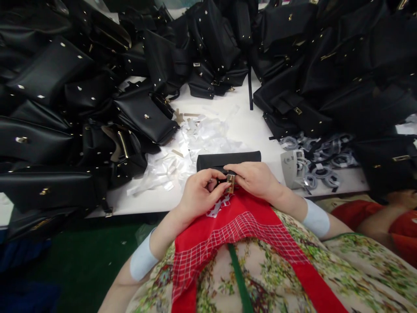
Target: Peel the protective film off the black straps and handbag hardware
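Note:
In front of my red apron lies a black handbag [228, 159] at the table's near edge, its far side showing beyond my hands. My left hand [202, 192] pinches a gold metal buckle [231, 183] between thumb and forefinger. From the other side, my right hand [252, 179] closes on the black strap beside the buckle, its fingers touching the bag. Most of the strap and the bag's near side are hidden by my hands.
Black bags [148, 111] are piled on the left, back and right of the white table [241, 124]. Scraps of white film [198, 139] lie left of centre. At right are a pale grey device [292, 169] and coiled straps in clear wrap [322, 170]. Another person's arm [374, 221] is at far right.

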### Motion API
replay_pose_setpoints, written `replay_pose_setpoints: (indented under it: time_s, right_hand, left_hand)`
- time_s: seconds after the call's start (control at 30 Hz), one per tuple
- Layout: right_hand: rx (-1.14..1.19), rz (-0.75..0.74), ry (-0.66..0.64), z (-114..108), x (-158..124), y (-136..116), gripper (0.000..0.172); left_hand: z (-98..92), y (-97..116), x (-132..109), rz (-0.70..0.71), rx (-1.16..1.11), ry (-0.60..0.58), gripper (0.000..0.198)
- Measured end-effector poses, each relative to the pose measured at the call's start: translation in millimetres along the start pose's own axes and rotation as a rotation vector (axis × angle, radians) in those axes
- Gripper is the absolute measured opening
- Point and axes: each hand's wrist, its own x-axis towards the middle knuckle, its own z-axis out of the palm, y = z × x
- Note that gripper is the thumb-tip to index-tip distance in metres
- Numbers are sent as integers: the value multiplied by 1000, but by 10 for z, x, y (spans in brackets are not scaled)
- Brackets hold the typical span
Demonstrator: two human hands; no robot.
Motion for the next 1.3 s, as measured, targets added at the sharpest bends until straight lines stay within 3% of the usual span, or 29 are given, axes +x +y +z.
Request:
replay_pose_setpoints:
  time_s: [0.17, 0.43, 0.6, 0.83, 1.03, 1.13, 1.3]
  right_hand:
    - [-6, 25, -127, -25, 35, -26, 30]
    - [-44, 46, -268, -14, 29, -64, 27]
    - [-44, -4, -322, -2, 49, -127, 28]
    - [-8, -61, -346, 78, 50, -146, 28]
    - [2, -39, -335, 102, 51, -144, 29]
    - [33, -4, -322, 64, 60, -135, 25]
    - [46, 7, -312, 58, 61, -102, 24]
  left_hand:
    - [-18, -4, 62, 64, 95, -33, 19]
    - [-91, 43, 196, 3, 160, -281, 16]
    - [-156, 35, 259, 6, 201, -423, 11]
    - [-176, -53, 280, 66, 218, -514, 8]
    - [-177, 22, 210, 70, 322, -512, 11]
    - [-199, 79, 137, 57, 264, -524, 12]
    - [-229, 47, 74, 35, 239, -398, 12]
